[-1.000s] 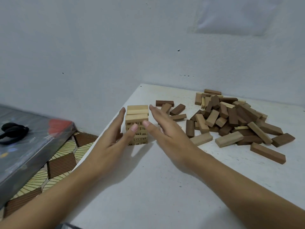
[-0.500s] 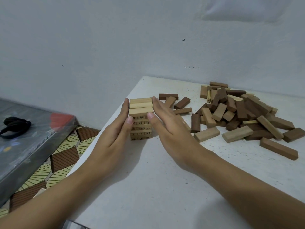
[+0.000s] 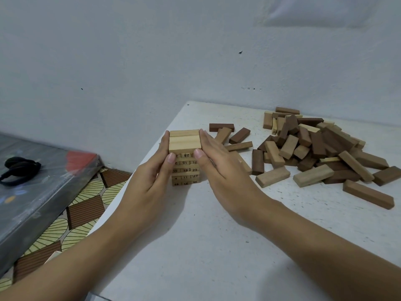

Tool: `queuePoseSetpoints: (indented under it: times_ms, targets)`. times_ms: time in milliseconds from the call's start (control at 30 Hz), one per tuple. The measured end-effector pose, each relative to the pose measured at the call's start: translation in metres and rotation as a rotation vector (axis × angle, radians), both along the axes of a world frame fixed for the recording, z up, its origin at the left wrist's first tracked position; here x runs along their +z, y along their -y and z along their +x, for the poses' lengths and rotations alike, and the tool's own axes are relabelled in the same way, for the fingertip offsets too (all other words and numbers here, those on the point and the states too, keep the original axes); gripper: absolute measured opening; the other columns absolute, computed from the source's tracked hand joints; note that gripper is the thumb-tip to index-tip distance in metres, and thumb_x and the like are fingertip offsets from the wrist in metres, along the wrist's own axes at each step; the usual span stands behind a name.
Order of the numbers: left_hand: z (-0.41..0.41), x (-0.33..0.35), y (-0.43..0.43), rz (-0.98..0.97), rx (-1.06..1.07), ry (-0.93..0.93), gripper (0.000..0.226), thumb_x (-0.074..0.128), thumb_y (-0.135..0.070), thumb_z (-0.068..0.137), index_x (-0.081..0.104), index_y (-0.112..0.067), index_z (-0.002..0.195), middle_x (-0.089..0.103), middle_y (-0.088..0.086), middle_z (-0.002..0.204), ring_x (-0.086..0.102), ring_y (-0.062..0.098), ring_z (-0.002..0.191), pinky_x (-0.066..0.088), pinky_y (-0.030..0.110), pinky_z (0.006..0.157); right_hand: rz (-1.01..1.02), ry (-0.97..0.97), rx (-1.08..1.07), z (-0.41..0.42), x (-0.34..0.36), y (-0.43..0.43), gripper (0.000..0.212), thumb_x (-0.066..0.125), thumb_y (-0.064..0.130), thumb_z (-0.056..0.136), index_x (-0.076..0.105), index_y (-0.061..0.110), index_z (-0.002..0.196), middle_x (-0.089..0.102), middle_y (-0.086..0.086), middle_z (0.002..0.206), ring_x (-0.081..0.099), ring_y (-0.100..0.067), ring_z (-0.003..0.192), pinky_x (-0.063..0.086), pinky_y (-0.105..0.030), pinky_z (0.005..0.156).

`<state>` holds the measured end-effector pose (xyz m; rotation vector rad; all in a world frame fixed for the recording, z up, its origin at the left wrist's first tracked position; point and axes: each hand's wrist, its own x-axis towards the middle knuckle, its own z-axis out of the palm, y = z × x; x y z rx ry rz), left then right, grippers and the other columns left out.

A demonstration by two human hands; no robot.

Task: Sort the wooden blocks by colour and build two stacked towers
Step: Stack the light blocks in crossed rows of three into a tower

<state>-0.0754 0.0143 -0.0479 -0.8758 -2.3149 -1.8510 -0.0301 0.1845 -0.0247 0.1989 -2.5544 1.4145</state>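
worktop (image 3: pixel 195 257): white, and everything sits on it, with the tower at the near-left edge and the pile well off to the right.
pile (image 3: pixel 314 148): one heap of dark, tan and a few pale blocks. They overlap too much to count, so don't trust a number.
tower (image 3: pixel 186 170): one, pale and upright, hard by the worktop's left edge. There's no dark tower in sight, so I'd put you under halfway.
left grip (image 3: pixel 149 179): released, with fingers straight and flat on the tower's left side and the thumb on the front face.
right grip (image 3: pixel 221 170): released too, flat against the tower's right side, thumb on the front. It grasps nothing.
loose blocks (image 3: pixel 238 135): four in clear view just behind your right grip, two dark and two tan.
top layer (image 3: pixel 184 139): three blocks, long axes running left to right across you. Five numbered rows show beneath.
turning point: the supply lies right of the tower, so your right grip is nearer. I'd say the next pale layer wants to go crosswise, pointing away from you.
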Motion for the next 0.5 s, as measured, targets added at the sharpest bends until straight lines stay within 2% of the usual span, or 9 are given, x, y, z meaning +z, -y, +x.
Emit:
queuePoseSetpoints:
  times_ms: [167, 300, 333, 500]
  targets:
    - [-0.0019, -0.0020, 0.0015, -0.012, -0.009, -0.010, 0.050, 0.040, -0.024, 0.107, 0.036, -0.016, 0.156, 0.043, -0.028, 0.152, 0.035, -0.009, 0.143, 0.032, 0.007, 0.108, 0.043, -0.018, -0.009, -0.0008, -0.0002, 0.0006, 0.052, 0.034, 0.031, 0.109, 0.024, 0.015, 0.158, 0.026, 0.008, 0.162, 0.009, 0.014, 0.140, 0.005, -0.006, 0.115]
    - [-0.0034, -0.0033, 0.0020, -0.013, -0.023, -0.015, 0.049, 0.040, -0.025, 0.109, 0.036, -0.015, 0.157, 0.042, -0.023, 0.155, 0.033, -0.006, 0.145, 0.031, 0.011, 0.113, 0.060, -0.035, -0.030, -0.0042, -0.0035, 0.0019, 0.053, 0.035, 0.033, 0.109, 0.027, 0.012, 0.158, 0.026, 0.003, 0.164, 0.012, 0.001, 0.150, 0.012, -0.027, 0.125]
    - [-0.0031, -0.0029, 0.0017, -0.014, -0.028, -0.015, 0.050, 0.040, -0.027, 0.108, 0.036, -0.015, 0.157, 0.044, -0.023, 0.155, 0.034, -0.006, 0.145, 0.032, 0.011, 0.112, 0.061, -0.038, -0.036, -0.0048, -0.0042, 0.0021, 0.053, 0.035, 0.033, 0.109, 0.028, 0.012, 0.158, 0.027, 0.002, 0.164, 0.013, 0.000, 0.151, 0.013, -0.028, 0.125]
    - [-0.0020, -0.0024, 0.0007, -0.027, -0.019, -0.020, 0.048, 0.039, -0.021, 0.108, 0.037, -0.014, 0.156, 0.046, -0.019, 0.154, 0.037, -0.007, 0.143, 0.032, 0.008, 0.109, 0.063, -0.054, -0.048, -0.0056, -0.0060, 0.0023, 0.052, 0.035, 0.033, 0.109, 0.031, 0.014, 0.157, 0.030, 0.003, 0.163, 0.015, -0.001, 0.151, 0.014, -0.027, 0.125]
